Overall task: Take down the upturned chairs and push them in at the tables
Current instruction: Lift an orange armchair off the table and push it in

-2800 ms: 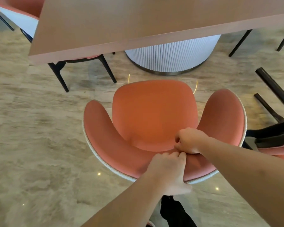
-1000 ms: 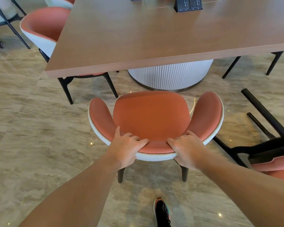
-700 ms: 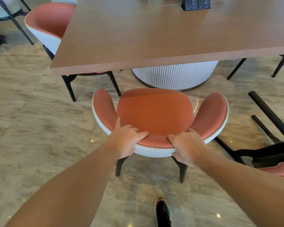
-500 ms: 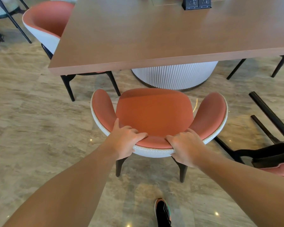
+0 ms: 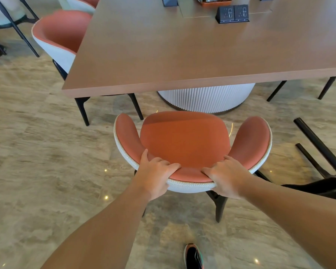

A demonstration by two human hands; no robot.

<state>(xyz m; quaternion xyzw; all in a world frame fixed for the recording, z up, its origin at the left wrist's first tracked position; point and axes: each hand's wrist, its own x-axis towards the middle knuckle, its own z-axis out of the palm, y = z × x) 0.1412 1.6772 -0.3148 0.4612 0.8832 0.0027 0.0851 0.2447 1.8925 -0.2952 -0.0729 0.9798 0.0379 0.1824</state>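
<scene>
An orange upholstered chair [image 5: 184, 138] with a white woven outer shell stands upright on its black legs, facing the brown table [image 5: 182, 51]. Its seat front sits just short of the table's near edge. My left hand [image 5: 155, 175] grips the top rim of the backrest left of centre, fingers curled over onto the orange padding. My right hand [image 5: 224, 177] grips the same rim right of centre. At the right edge, black legs of an upturned chair [image 5: 322, 152] point up and away.
The table rests on a white ribbed round base [image 5: 206, 98]. Another orange chair [image 5: 60, 37] is pushed in at the table's left side. Black socket boxes [image 5: 233, 14] sit on the tabletop. My shoe [image 5: 193, 256] is on the marble floor behind the chair.
2.8 s ago both hands were together at the middle of the backrest; they now grip it apart. Over the last second the chair has edged slightly toward the table.
</scene>
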